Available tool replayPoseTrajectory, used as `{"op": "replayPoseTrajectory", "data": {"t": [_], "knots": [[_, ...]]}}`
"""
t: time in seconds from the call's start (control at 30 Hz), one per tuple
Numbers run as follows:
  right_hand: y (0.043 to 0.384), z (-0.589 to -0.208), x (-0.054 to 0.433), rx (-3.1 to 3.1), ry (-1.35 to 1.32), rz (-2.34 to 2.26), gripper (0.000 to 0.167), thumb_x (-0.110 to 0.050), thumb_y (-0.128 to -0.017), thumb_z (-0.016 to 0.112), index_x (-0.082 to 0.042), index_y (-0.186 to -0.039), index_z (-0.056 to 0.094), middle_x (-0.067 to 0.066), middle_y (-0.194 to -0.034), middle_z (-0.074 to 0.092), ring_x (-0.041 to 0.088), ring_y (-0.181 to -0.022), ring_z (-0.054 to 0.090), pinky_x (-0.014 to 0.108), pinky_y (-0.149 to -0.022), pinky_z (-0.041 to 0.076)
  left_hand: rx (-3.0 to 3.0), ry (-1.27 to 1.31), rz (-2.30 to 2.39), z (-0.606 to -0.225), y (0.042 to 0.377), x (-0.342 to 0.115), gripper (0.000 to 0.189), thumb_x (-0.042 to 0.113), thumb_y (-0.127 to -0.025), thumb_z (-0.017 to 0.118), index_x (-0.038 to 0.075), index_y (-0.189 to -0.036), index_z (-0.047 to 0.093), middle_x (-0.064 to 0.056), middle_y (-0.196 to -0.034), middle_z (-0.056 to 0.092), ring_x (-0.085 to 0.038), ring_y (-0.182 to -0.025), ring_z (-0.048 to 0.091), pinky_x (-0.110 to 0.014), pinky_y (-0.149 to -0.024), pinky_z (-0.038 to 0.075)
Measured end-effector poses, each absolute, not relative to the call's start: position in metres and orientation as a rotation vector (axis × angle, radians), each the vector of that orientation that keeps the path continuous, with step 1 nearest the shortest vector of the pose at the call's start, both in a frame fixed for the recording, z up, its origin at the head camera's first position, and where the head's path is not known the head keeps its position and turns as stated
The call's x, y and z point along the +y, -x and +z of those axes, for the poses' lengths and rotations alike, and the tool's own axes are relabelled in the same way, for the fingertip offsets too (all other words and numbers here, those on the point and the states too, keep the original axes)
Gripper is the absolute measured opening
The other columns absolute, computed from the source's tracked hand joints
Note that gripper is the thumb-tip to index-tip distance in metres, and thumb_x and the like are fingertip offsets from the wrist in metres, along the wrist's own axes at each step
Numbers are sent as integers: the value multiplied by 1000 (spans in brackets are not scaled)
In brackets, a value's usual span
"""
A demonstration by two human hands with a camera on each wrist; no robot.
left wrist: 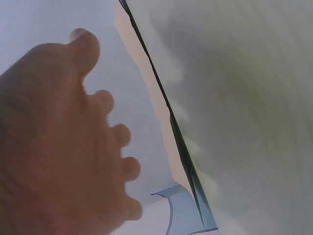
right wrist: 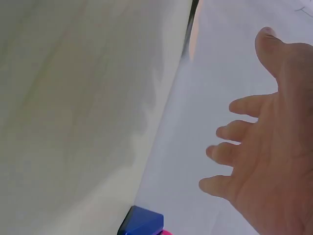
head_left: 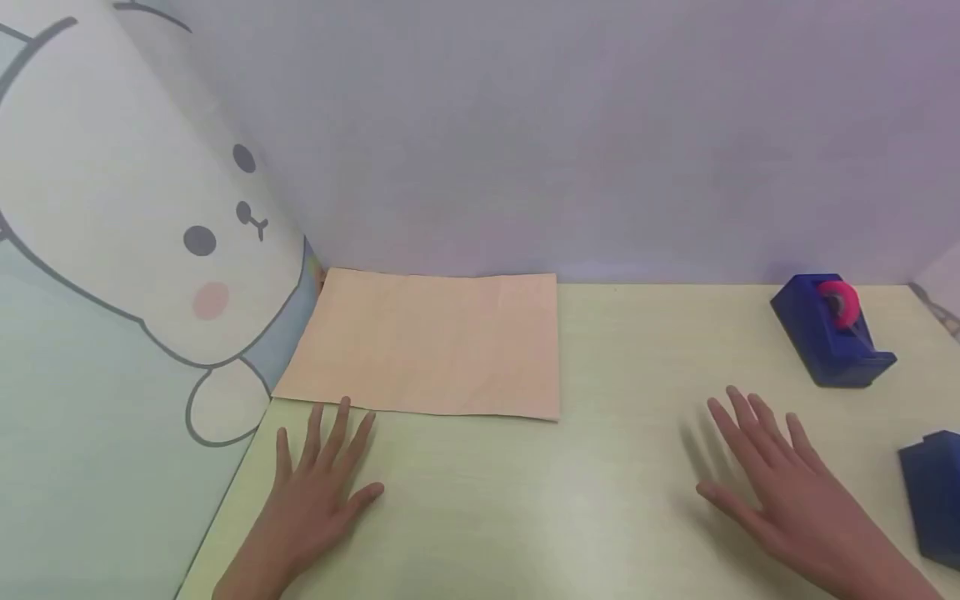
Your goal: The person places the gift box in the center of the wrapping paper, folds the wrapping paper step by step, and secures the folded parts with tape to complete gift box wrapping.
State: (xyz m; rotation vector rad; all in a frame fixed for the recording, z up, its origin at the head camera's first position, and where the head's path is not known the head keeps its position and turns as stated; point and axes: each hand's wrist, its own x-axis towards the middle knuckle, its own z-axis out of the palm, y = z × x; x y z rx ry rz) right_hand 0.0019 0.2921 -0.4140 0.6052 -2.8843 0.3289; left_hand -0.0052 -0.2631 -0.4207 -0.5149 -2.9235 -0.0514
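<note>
A flat, peach-brown sheet of paper (head_left: 427,346) lies at the back left of the table, its near edge slightly raised at places. My left hand (head_left: 311,508) is spread palm down just in front of it, fingertips right at the near edge in the head view. In the left wrist view the left hand (left wrist: 73,142) holds nothing. My right hand (head_left: 795,500) hovers over the table at the right, fingers extended, its shadow falling beside it. The right wrist view shows the same hand (right wrist: 274,152) without anything in its fingers.
A blue tape dispenser (head_left: 828,337) with a pink roll stands at the back right. Another dark blue object (head_left: 933,500) is cut off by the right edge. A grey-white wall (head_left: 525,142) closes the back, and a panel with a cartoon animal (head_left: 150,208) borders the left.
</note>
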Motion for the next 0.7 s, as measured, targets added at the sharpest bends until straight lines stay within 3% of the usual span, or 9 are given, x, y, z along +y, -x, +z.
{"op": "replayPoseTrajectory", "data": {"t": [0.1,0.2,0.3,0.33,0.4,0.5,0.57,0.63,0.7], "knots": [[5,-410,286,-2838,-645,325,98,-50,-91,76,-18,-167,24,13,-172,28,-7,-158,-3,37,-132,-12,-2907,526,-97,-413,12,-261,78,56,-100,60,25,-165,31,-10,-166,43,-38,-154,37,-72,-123,13],[13,-403,276,-2781,-705,322,93,-51,-89,77,-19,-164,33,12,-157,54,11,-157,34,36,-133,-6,-2831,560,-143,-406,19,-260,70,43,-96,69,21,-158,45,-9,-147,64,-35,-137,59,-64,-124,19],[21,-397,263,-2735,-768,327,85,-48,-90,78,-19,-161,41,9,-143,66,29,-131,63,32,-133,-3,-2770,588,-139,-400,27,-260,62,37,-91,74,17,-148,58,-11,-136,71,-36,-127,66,-64,-120,28],[24,-396,259,-2725,-790,332,82,-46,-90,78,-19,-160,43,8,-140,68,31,-123,67,30,-133,-3,-2764,594,-126,-399,30,-260,60,36,-91,74,16,-146,60,-11,-136,71,-36,-127,66,-65,-118,31],[29,-394,250,-2724,-824,349,77,-42,-92,77,-20,-158,45,6,-137,69,30,-124,65,25,-132,-1,-2780,595,-110,-396,36,-258,60,35,-91,75,16,-146,59,-13,-141,67,-38,-131,62,-66,-116,34],[37,-393,236,-2748,-865,351,73,-39,-93,76,-21,-157,47,5,-137,68,28,-128,62,37,-129,23,-2824,600,-92,-394,47,-257,65,36,-93,74,18,-152,53,-14,-152,58,-40,-139,54,-67,-114,37],[43,-393,228,-2773,-892,352,71,-39,-95,75,-20,-158,46,5,-140,66,28,-131,60,45,-119,38,-2854,606,-101,-394,55,-256,69,36,-95,73,19,-157,47,-16,-157,52,-42,-144,48,-68,-113,38],[49,-393,219,-2792,-928,360,70,-39,-97,73,-20,-158,45,5,-144,63,29,-133,59,52,-107,48,-2879,614,-119,-394,63,-256,71,37,-96,72,20,-159,43,-18,-161,46,-43,-147,44,-68,-112,38],[55,-394,211,-2808,-970,374,69,-39,-99,70,-18,-159,43,5,-149,60,29,-135,58,53,-107,50,-2911,627,-158,-394,71,-255,70,37,-98,71,20,-160,42,-19,-163,43,-46,-149,40,-69,-112,38]]}}
